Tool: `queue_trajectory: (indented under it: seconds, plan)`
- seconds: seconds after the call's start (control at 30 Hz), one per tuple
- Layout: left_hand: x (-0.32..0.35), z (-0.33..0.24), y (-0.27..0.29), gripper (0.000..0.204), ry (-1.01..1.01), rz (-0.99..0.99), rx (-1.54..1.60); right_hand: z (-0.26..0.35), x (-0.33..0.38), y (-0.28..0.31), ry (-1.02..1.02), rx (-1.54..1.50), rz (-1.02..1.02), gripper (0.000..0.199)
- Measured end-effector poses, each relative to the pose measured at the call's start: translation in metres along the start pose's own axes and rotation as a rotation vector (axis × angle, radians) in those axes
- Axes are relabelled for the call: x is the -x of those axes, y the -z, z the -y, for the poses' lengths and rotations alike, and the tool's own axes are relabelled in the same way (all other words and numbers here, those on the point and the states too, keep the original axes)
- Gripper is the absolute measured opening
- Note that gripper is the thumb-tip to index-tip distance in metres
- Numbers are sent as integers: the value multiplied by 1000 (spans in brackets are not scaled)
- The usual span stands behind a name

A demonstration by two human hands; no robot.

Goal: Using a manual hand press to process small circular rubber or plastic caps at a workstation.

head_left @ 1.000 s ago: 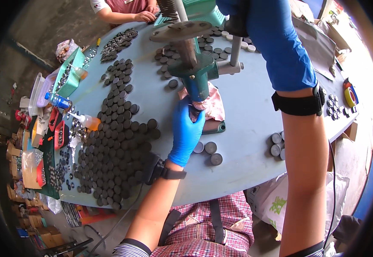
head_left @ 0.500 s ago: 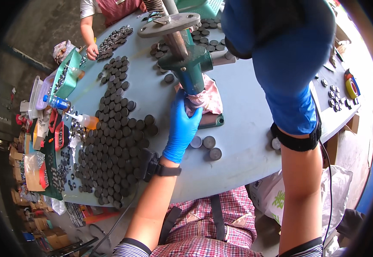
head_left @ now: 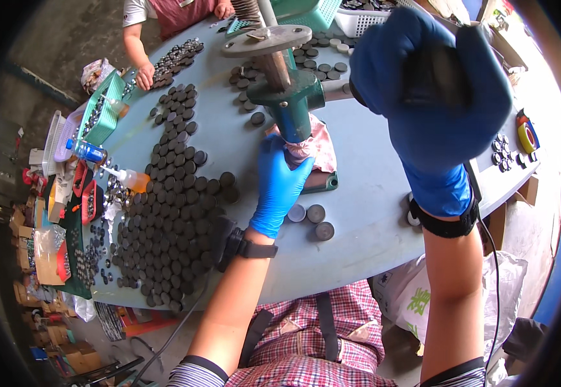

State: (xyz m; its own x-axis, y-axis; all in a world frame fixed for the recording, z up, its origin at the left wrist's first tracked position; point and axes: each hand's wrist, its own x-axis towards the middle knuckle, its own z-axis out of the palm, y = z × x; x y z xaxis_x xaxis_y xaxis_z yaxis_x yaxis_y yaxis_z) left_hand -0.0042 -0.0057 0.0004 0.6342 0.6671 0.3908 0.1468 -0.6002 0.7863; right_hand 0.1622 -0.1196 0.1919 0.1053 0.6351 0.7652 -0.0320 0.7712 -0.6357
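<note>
A green hand press [head_left: 291,109] stands on the table, its grey round plate [head_left: 267,40] on top. Below its ram lies a bunched pink cloth [head_left: 319,147] over the base. My left hand [head_left: 280,177], in a light blue glove, is closed at the cloth's near left side, right under the ram; some fingertips are hidden. Up on the right, close to the camera, my right hand [head_left: 438,129] in a blue glove curls around a dark handle [head_left: 436,74] at the press lever's side. Three round discs [head_left: 316,213] lie just right of my left wrist.
Many dark round discs [head_left: 171,226] cover the table left of my left arm. A glue bottle [head_left: 132,180] lies by them, and a green basket [head_left: 104,108] stands farther left. Across the table, another person's hand [head_left: 144,75] rests near small parts. Yellow tape [head_left: 526,137] lies far right.
My right hand has come down a little in the picture, and its curled fingers now show whole. My left hand stays at the pink cloth. The view has shifted slightly.
</note>
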Motion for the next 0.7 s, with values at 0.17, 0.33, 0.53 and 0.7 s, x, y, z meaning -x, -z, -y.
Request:
queue_trajectory:
  seconds: [0.17,0.33,0.53,0.7]
  plan:
    - [-3,-10,2,29,-55,-151,4,-2,8,-15,-13,138,-136,58]
    - [1,-3,9,29,-42,-128,58,-4,-16,-1,-71,45,-130,57]
    - [60,-3,59,37,104,-177,-630,5,-58,-20,-330,51,-477,65]
    - [97,-13,59,46,33,86,-554,-12,-61,-9,-109,138,-432,66]
